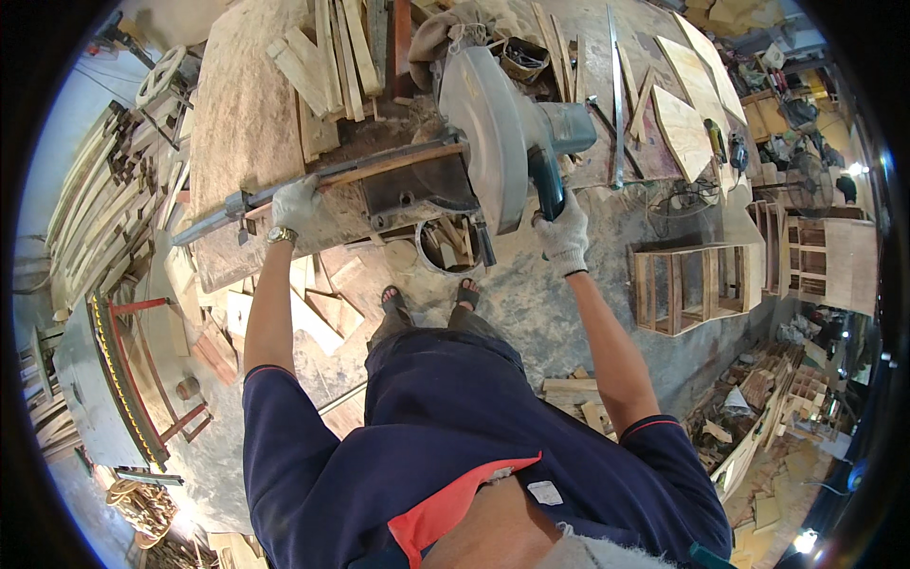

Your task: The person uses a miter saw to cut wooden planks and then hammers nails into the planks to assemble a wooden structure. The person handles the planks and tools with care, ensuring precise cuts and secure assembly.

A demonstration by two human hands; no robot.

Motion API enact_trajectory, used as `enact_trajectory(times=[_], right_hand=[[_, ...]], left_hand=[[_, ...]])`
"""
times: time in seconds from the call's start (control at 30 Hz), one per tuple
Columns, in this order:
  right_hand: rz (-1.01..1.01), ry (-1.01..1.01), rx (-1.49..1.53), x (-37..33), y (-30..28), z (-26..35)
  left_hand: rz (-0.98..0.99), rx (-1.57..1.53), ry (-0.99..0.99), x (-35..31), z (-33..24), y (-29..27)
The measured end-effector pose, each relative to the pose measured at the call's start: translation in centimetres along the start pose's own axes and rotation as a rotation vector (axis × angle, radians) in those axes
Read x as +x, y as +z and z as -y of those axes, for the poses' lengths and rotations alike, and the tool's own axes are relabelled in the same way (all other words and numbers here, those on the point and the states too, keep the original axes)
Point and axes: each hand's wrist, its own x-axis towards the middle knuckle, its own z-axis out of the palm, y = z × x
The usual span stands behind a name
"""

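Note:
My left hand [296, 206], in a whitish work glove, is closed at the left end of a narrow wooden strip [393, 161]. The strip lies along the long metal fence [204, 226] of a miter saw [485, 133], and its right end reaches the blade guard. A small clamp-like stop [237, 204] sits on the fence just left of that hand. My right hand [566, 234], gloved too, grips the saw's dark green handle [546, 182]. The grey guard hides the blade and the strip's far end.
Wooden slats [346, 52] lie behind the saw on the bench [242, 104]. A round bin [441, 248] with offcuts stands below the saw. Wooden frames [697, 284] are on the floor at right, stacked lumber [95, 204] at left, and a fan [810, 180] farther right.

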Motion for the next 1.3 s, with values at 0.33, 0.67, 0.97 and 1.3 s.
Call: enact_trajectory(times=[0.33,0.67,0.97,1.3], right_hand=[[-0.065,-0.08,-0.014,-0.2,-0.3,1.7],[0.269,-0.489,-0.066,10.3,-17.7,14.9],[0.045,-0.23,0.619,15.5,-8.2,7.3],[0.077,-0.347,-0.276,9.9,12.2,4.6]], left_hand=[[-0.032,0.018,0.001,0.2,0.6,1.1],[-0.253,-0.094,0.044,-4.2,-0.1,4.2],[-0.243,-0.433,-0.568,-26.2,-14.3,6.0],[-0.414,-0.667,-0.877,-37.7,-21.6,9.8]])
